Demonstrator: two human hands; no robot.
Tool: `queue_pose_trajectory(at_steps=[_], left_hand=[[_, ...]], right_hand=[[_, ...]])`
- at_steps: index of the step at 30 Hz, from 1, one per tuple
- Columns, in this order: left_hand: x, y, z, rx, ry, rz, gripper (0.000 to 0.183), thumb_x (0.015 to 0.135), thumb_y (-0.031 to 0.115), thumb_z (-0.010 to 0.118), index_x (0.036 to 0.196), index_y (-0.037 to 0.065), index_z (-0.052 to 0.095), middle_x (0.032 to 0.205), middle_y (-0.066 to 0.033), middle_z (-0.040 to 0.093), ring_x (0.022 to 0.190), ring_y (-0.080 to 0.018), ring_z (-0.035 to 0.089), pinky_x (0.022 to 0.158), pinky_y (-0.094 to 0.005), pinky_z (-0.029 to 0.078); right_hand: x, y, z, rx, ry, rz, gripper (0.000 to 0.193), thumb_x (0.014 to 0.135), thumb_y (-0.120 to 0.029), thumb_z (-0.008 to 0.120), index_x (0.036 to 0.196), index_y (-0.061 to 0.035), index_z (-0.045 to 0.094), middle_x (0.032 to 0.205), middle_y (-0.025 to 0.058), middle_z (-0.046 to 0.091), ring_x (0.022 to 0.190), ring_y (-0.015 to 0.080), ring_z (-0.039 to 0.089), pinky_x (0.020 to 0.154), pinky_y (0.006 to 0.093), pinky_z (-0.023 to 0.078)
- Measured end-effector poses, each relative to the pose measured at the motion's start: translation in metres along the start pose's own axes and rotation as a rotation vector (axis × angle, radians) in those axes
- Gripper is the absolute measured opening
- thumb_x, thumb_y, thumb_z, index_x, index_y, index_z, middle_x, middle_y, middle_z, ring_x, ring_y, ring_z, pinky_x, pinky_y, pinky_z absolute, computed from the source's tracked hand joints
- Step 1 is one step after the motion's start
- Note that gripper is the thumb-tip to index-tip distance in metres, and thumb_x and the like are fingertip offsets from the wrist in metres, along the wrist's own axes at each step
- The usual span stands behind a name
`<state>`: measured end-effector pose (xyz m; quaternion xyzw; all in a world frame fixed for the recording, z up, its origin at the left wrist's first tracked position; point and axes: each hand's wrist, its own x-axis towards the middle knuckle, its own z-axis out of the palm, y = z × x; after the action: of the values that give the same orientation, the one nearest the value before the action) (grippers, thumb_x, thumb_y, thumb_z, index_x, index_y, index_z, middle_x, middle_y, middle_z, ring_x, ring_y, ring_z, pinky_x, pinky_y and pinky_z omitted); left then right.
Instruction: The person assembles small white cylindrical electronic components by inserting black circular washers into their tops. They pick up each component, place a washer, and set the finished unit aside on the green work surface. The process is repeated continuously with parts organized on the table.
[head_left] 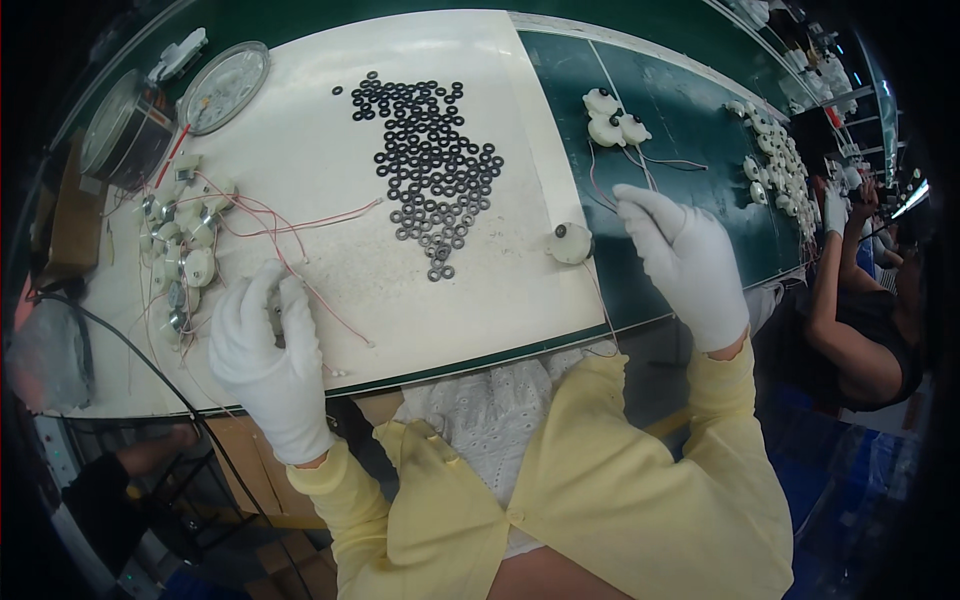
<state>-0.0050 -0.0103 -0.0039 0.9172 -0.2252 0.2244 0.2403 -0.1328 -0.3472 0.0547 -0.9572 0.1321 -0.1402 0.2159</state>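
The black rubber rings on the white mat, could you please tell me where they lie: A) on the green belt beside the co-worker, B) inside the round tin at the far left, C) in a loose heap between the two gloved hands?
C: the black rubber rings lie spread in a loose heap on the white mat, between the left hand and the right hand.

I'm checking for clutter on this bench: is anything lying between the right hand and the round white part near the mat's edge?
Nothing visible does. The right hand hovers over the green belt, and the round white part sits just to its left at the white mat's edge. Only bare belt and a thin wire show between them.
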Motion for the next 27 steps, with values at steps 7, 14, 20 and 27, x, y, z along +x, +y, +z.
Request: queue_pose_trajectory(at_steps=[7, 14, 20, 27], left_hand=[[-0.001, -0.003, 0.002, 0.000, 0.020, 0.034, 0.023, 0.095, 0.007, 0.072, 0.118, 0.003, 0.071, 0.110, -0.0122, 0.072, 0.099, -0.0293, 0.066, 0.088, -0.0403, 0.052], [-0.001, -0.003, 0.003, -0.011, 0.041, 0.014, 0.025, 0.089, 0.007, 0.075, 0.114, 0.004, 0.072, 0.106, -0.0143, 0.071, 0.097, -0.0343, 0.066, 0.084, -0.0441, 0.052], [-0.001, 0.000, 0.001, -0.110, 0.009, -0.078, 0.043, 0.088, 0.003, 0.074, 0.131, 0.002, 0.067, 0.099, -0.0120, 0.069, 0.083, -0.0270, 0.062, 0.076, -0.0395, 0.051], [-0.014, -0.001, 0.008, -0.537, 0.090, -0.348, 0.059, 0.087, 0.000, 0.078, 0.144, 0.004, 0.062, 0.097, -0.0049, 0.065, 0.077, -0.0142, 0.053, 0.067, -0.0282, 0.046]], right_hand=[[0.005, -0.024, 0.025, -0.310, 0.027, -0.452, 0.051, 0.079, -0.035, 0.082, 0.122, -0.0140, 0.064, 0.090, 0.0037, 0.065, 0.079, 0.0297, 0.065, 0.068, 0.0413, 0.048], [0.007, -0.005, -0.005, -0.113, 0.193, -0.401, 0.050, 0.077, -0.018, 0.083, 0.124, -0.0129, 0.069, 0.103, 0.0069, 0.071, 0.089, 0.0292, 0.069, 0.077, 0.0394, 0.053], [0.026, 0.041, 0.007, 0.025, 0.139, -0.189, 0.048, 0.076, -0.013, 0.084, 0.122, -0.0103, 0.071, 0.097, 0.0080, 0.073, 0.085, 0.0283, 0.071, 0.075, 0.0378, 0.055], [0.023, 0.052, 0.010, -0.084, 0.222, -0.240, 0.036, 0.074, -0.010, 0.086, 0.106, -0.0068, 0.070, 0.091, 0.0074, 0.073, 0.079, 0.0260, 0.071, 0.071, 0.0361, 0.054]])
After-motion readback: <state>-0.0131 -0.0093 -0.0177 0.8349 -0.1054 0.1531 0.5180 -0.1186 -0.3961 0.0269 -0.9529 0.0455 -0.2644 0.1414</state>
